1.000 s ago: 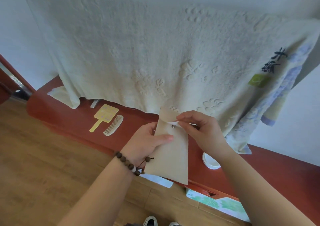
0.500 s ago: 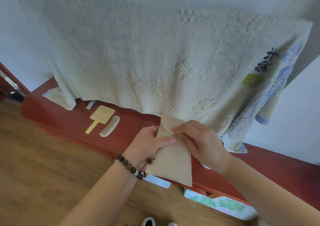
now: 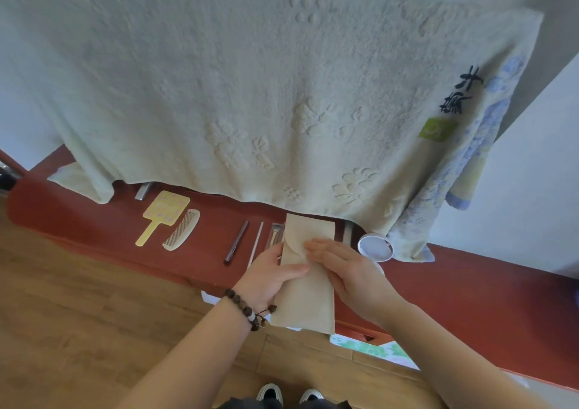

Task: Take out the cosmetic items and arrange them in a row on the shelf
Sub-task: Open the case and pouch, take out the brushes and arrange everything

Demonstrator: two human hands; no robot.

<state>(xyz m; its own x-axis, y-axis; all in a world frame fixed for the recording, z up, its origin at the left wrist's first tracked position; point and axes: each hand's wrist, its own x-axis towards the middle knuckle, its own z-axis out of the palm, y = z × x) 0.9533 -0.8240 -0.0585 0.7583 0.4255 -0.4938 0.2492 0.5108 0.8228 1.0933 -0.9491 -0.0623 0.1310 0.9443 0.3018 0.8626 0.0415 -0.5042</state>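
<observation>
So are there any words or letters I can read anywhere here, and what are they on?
Black brush-style characters, two of them, on the right end of the hanging towel: too stylised and blurred to read.
Green tag on the towel below them: a pale mark, not readable.
Yellow hand mirror, comb, beige pouch and round tin: no writing visible.

Person, seen from above. Both forearms bare, no sleeves in view. Left wrist: one bracelet [image 3: 250, 310] of dark brown round beads, with a single pale bead among them (a short knotted cord with small beads hangs off it). Right wrist: nothing worn. Feet: pair of dark shoes [image 3: 289, 394] with white toe caps. Dark clothing at the bottom edge.
</observation>
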